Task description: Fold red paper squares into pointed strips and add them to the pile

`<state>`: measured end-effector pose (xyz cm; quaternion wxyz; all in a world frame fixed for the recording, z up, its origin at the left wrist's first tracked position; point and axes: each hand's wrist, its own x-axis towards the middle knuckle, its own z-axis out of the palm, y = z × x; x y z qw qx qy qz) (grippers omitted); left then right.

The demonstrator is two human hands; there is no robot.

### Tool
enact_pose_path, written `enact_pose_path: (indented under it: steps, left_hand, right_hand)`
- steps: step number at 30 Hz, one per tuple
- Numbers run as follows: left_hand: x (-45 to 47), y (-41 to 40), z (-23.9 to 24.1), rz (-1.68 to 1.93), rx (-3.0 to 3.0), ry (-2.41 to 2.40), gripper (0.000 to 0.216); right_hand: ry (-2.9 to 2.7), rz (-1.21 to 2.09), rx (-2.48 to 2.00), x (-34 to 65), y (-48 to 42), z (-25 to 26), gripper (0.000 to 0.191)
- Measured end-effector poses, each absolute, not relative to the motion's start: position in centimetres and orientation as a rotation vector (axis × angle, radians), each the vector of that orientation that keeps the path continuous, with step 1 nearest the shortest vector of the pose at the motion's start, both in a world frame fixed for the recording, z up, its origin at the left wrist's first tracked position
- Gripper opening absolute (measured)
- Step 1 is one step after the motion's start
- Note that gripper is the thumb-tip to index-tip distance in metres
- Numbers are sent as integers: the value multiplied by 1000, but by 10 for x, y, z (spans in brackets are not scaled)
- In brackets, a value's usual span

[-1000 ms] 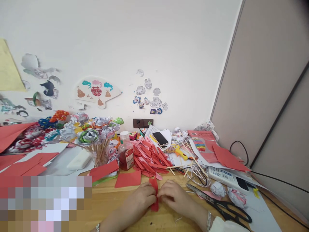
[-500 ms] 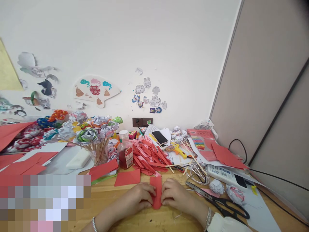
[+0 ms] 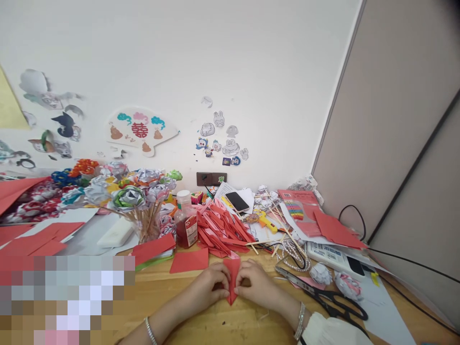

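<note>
A narrow folded strip of red paper (image 3: pixel 232 278) stands between my hands near the table's front, its lower end now coming to a point. My left hand (image 3: pixel 214 283) pinches its left edge with thumb and fingers. From the other side my right hand (image 3: pixel 250 282) grips the right edge, the thumb low near the point. Just beyond the strip lies a pile of folded red and pink paper strips (image 3: pixel 223 227). To the left of it is a flat red paper square (image 3: pixel 189 260). Large black-handled scissors (image 3: pixel 323 294) rest to the right of my right wrist.
A bottle of red liquid (image 3: pixel 186 223) and paper flowers on sticks (image 3: pixel 131 196) stand at the back left. Behind are a phone (image 3: pixel 237 201), a yellow glue gun (image 3: pixel 268 223) and bead strings (image 3: pixel 293 256). Crumpled paper balls (image 3: pixel 321 274) lie on the right.
The lower end of the red paper strip has gone from blunt to pointed, its corners folded in. My hands have closed in around it, thumbs nearer the lower end. The view has shifted slightly.
</note>
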<state>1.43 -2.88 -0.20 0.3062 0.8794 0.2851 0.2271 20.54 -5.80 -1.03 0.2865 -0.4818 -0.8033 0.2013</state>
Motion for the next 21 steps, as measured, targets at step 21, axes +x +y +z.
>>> enact_pose_path:
  steps: [21]
  left_hand:
    - [25, -31, -14, 696, 2309, 884, 14]
  right_hand:
    - [-2122, 312, -1415, 197, -82, -7, 8]
